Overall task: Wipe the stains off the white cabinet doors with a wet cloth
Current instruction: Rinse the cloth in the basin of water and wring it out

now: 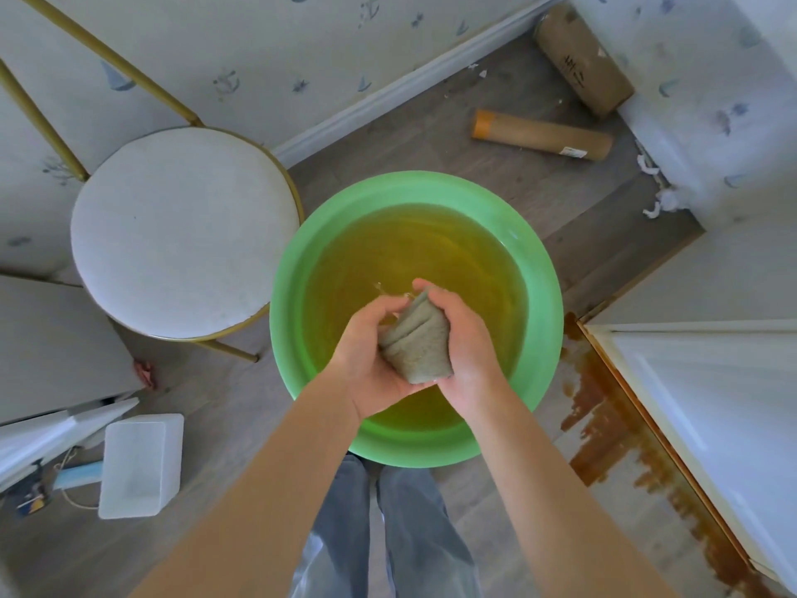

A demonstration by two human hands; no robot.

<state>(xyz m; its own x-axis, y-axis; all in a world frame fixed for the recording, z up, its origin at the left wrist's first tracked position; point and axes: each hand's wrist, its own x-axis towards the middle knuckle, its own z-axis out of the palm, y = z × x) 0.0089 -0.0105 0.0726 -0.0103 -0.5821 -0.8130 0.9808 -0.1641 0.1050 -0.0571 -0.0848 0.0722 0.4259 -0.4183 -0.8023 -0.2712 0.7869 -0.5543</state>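
Cloth | bunched over green basin | left hand, right hand fingers clasp it

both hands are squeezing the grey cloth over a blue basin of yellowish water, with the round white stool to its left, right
Not quite: the basin is green, not blue. The head view shows the left hand and right hand squeezing the grey cloth over its yellowish water, with the round white stool to its left.

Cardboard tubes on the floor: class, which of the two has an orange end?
The slimmer cardboard tube, lying nearer the green basin; its left end is orange. The thicker tube by the wall is plain brown.
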